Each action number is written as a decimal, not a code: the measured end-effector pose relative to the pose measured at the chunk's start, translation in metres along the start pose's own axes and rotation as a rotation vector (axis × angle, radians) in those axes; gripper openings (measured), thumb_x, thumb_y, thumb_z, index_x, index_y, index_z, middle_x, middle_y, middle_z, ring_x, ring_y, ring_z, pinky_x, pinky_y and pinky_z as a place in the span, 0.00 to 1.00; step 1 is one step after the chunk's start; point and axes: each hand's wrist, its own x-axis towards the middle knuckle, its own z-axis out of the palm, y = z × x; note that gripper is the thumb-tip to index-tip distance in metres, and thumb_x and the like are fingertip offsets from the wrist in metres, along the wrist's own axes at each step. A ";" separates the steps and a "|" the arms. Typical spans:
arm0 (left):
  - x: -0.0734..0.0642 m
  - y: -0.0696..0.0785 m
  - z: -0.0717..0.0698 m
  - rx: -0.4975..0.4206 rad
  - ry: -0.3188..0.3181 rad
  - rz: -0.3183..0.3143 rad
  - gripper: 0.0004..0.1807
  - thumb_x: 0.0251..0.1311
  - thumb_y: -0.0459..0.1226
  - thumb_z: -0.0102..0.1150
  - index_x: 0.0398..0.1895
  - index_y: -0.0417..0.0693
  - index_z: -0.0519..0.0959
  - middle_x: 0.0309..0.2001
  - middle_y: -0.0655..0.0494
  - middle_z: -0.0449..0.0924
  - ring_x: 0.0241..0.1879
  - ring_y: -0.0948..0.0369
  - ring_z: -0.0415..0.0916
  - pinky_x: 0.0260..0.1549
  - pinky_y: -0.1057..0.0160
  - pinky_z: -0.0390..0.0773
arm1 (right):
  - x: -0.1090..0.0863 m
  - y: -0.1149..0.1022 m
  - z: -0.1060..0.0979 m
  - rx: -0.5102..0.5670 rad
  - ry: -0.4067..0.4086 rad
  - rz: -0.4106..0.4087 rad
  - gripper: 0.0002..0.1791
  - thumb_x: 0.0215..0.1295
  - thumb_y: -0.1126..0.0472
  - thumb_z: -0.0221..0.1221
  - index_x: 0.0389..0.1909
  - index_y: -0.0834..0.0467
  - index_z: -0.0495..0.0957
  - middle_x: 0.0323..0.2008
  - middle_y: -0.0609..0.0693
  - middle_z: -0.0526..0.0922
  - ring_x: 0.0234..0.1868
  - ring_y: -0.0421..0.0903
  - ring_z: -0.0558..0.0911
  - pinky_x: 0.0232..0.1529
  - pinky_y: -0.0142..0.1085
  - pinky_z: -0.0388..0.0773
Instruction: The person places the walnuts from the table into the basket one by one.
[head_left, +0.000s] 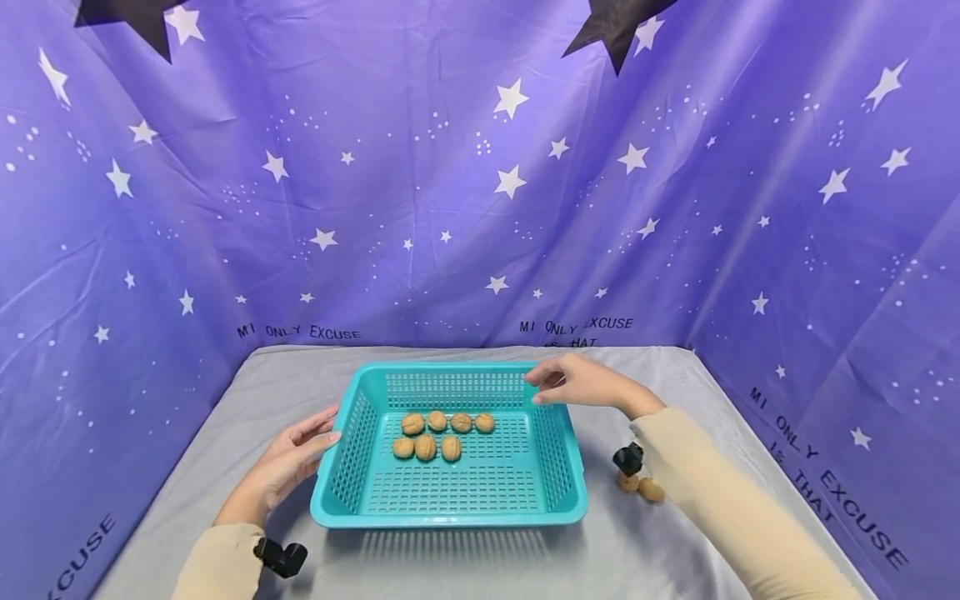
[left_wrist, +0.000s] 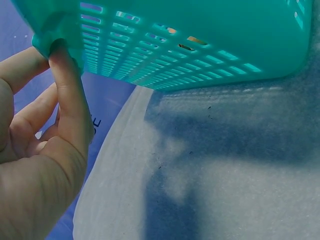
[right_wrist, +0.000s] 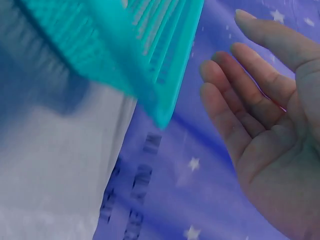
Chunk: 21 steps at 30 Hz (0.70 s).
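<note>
A turquoise plastic basket with slotted walls stands in the middle of the head view, several walnuts grouped on its floor toward the back. My left hand pinches the basket's left rim between thumb and fingers, which the left wrist view shows close up at the rim. Above the back right corner is my right hand, its fingers loosely bent with nothing in them. In the right wrist view that hand appears apart from the basket rim.
Two walnuts lie on the grey cloth to the right of the basket, partly covered by the right wrist's black camera. Purple star-printed curtains enclose the table at the back and both sides.
</note>
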 end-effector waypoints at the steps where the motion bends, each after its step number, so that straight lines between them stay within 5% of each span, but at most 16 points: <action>1: 0.000 0.000 0.000 0.000 0.002 0.000 0.38 0.69 0.39 0.62 0.79 0.46 0.58 0.69 0.44 0.68 0.56 0.62 0.77 0.52 0.57 0.79 | -0.004 0.004 -0.003 0.001 0.012 0.005 0.25 0.64 0.53 0.69 0.57 0.62 0.81 0.53 0.54 0.84 0.49 0.46 0.83 0.51 0.39 0.80; 10: 0.000 -0.001 -0.002 -0.015 -0.001 0.008 0.38 0.69 0.38 0.61 0.78 0.44 0.58 0.68 0.46 0.69 0.56 0.62 0.77 0.52 0.56 0.79 | -0.044 0.043 -0.015 0.011 0.084 0.029 0.22 0.65 0.60 0.67 0.56 0.67 0.80 0.51 0.60 0.84 0.48 0.51 0.84 0.48 0.39 0.82; 21: -0.001 -0.001 0.001 -0.033 -0.007 0.011 0.38 0.69 0.38 0.61 0.78 0.44 0.57 0.69 0.42 0.66 0.56 0.61 0.77 0.53 0.56 0.79 | -0.092 0.093 0.011 0.073 0.079 0.090 0.20 0.66 0.59 0.66 0.55 0.66 0.81 0.49 0.58 0.85 0.46 0.47 0.84 0.46 0.34 0.80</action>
